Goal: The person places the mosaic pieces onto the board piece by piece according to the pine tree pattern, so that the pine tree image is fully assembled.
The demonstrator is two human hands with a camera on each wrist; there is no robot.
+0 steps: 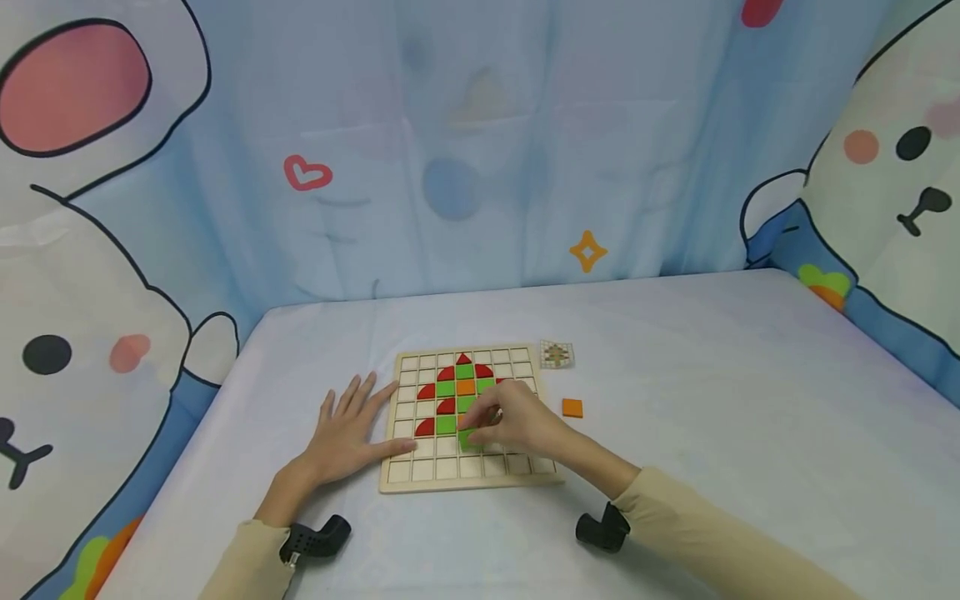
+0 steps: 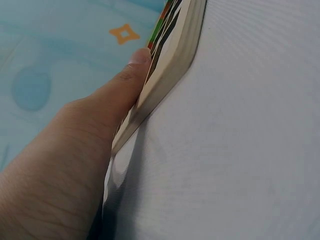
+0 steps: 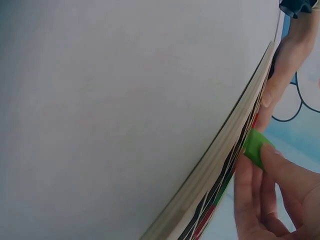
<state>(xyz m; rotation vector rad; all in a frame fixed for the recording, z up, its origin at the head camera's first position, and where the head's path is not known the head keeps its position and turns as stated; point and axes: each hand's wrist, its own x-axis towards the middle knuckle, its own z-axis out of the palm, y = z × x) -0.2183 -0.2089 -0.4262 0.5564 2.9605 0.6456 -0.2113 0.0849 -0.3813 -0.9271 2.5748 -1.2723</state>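
Observation:
A wooden grid board (image 1: 422, 469) lies on the table, with several red, green and orange tiles set in its cells. My right hand (image 1: 517, 417) pinches a green square tile (image 3: 255, 146) between thumb and fingers, over the lower middle of the board. In the right wrist view the tile is tilted, one edge at the board's surface. My left hand (image 1: 348, 429) rests at the board's left side, fingers spread and straight. Its thumb (image 2: 135, 70) lies over the board's edge in the left wrist view. The right hand hides some cells behind it.
To the right of the board lies a loose orange square tile (image 1: 572, 408). A small pattern card (image 1: 557, 354) is beside the board's top right corner. A white cloth covers the table (image 1: 712, 400), and a printed blue curtain (image 1: 480, 150) hangs behind it.

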